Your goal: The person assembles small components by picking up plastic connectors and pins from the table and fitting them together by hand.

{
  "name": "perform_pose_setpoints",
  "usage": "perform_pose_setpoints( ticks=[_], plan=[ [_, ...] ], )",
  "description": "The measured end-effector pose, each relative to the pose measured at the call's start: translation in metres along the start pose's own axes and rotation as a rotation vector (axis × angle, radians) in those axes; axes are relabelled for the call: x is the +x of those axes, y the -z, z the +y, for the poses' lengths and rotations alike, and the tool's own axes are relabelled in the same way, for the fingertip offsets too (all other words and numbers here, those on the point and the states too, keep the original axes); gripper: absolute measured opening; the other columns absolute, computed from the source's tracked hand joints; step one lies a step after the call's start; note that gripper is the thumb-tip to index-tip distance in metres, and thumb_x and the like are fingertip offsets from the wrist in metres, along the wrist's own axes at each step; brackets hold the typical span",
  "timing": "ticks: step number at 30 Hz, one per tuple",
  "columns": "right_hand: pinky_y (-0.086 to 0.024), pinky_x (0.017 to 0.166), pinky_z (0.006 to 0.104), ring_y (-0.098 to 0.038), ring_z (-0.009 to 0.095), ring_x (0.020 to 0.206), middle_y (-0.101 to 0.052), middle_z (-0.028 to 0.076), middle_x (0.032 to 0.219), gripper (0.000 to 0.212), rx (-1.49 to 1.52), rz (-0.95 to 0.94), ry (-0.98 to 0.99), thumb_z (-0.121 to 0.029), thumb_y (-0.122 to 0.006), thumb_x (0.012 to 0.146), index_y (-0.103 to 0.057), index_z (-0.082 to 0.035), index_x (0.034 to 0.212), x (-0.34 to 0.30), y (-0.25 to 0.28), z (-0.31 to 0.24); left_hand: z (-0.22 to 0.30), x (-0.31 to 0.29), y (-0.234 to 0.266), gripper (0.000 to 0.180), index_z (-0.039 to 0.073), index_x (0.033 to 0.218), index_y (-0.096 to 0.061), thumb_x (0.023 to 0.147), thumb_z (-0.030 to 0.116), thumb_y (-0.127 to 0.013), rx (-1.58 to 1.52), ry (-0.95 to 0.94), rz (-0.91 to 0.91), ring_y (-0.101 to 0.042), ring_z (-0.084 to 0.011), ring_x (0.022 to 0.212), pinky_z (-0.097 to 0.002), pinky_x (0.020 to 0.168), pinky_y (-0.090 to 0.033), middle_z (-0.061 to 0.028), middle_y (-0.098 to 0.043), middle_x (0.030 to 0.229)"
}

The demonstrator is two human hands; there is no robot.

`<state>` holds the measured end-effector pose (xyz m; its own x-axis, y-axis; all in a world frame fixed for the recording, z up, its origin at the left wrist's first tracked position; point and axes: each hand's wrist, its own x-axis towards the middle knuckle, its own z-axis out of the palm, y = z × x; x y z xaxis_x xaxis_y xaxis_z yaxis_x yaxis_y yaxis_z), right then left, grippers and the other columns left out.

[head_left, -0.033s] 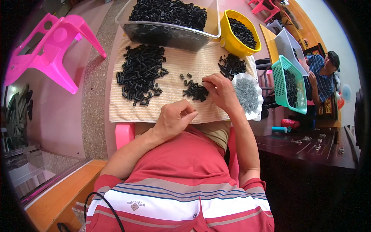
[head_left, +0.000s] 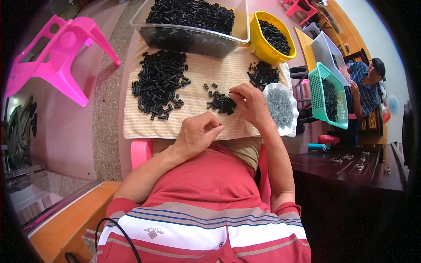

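My left hand [head_left: 198, 131] is closed near the front edge of a striped towel [head_left: 197, 65], thumb and forefinger together; whatever they hold, if anything, is hidden. Over a small heap of short black plastic pieces [head_left: 221, 103], my right hand [head_left: 250, 101] is closed in a pinch. Its fingertips meet at the heap's upper right, and what is between them is too small to make out. To the right of that hand lies a white scalloped dish [head_left: 293, 127] full of small, shiny, clear or silvery bits. A larger pile of black cylindrical parts [head_left: 160, 83] spreads across the towel's left side.
Behind the piles stand a clear plastic bin [head_left: 193, 41] and a yellow tub [head_left: 274, 56], both holding black parts. Thin black pieces [head_left: 264, 73] lie before the tub. A green basket [head_left: 326, 116] is at right, near a seated person [head_left: 368, 90]. A pink stool [head_left: 61, 65] stands left.
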<state>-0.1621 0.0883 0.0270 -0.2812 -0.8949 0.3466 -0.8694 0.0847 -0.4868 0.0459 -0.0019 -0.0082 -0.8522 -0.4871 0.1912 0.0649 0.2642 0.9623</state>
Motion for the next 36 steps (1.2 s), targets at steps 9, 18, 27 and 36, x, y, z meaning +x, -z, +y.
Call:
perform_pose_setpoints(
  ticks=[9, 18, 27, 36],
  plan=[
    [-0.050, 0.070, 0.0376, -0.065, 0.031, 0.081, -0.067, 0.012, 0.087, 0.011, -0.007, 0.034, -0.016, -0.008, -0.071, 0.084, -0.068, -0.001, 0.092, -0.011, -0.001, 0.001, -0.001, -0.001, -0.004, 0.010, 0.000, 0.088, -0.065, 0.087, 0.006, -0.072, 0.012, 0.029, 0.008, -0.064, -0.0076, 0.073, -0.0234, 0.066, -0.052, -0.0066, -0.071, 0.082],
    [-0.051, 0.079, 0.0397, -0.065, 0.031, 0.089, -0.069, 0.012, 0.094, 0.012, -0.105, 0.017, 0.046, -0.010, -0.072, 0.083, -0.069, -0.002, 0.091, -0.005, -0.005, 0.000, -0.003, -0.001, -0.005, 0.009, -0.001, 0.089, -0.066, 0.088, 0.006, -0.072, 0.011, 0.009, 0.004, -0.063, -0.0073, 0.072, -0.0235, 0.065, -0.052, -0.0061, -0.070, 0.081],
    [-0.050, 0.086, 0.0407, -0.063, 0.033, 0.097, -0.067, 0.013, 0.103, 0.019, -0.115, -0.097, 0.035, -0.014, -0.071, 0.084, -0.069, -0.004, 0.100, 0.017, -0.007, -0.020, -0.001, -0.002, -0.003, 0.011, -0.001, 0.088, -0.066, 0.088, 0.008, -0.072, 0.033, 0.004, 0.007, -0.062, -0.0067, 0.071, -0.0238, 0.064, -0.051, -0.0059, -0.069, 0.077],
    [-0.048, 0.093, 0.0396, -0.056, 0.033, 0.106, -0.064, 0.010, 0.112, 0.026, -0.307, -0.324, 0.105, -0.017, -0.065, 0.084, -0.069, -0.008, 0.108, 0.043, -0.034, -0.028, -0.001, 0.000, -0.002, 0.012, -0.001, 0.087, -0.065, 0.087, 0.008, -0.073, 0.060, -0.025, 0.000, -0.066, -0.0103, 0.070, -0.0259, 0.062, -0.052, -0.0090, -0.069, 0.078]
  ],
)
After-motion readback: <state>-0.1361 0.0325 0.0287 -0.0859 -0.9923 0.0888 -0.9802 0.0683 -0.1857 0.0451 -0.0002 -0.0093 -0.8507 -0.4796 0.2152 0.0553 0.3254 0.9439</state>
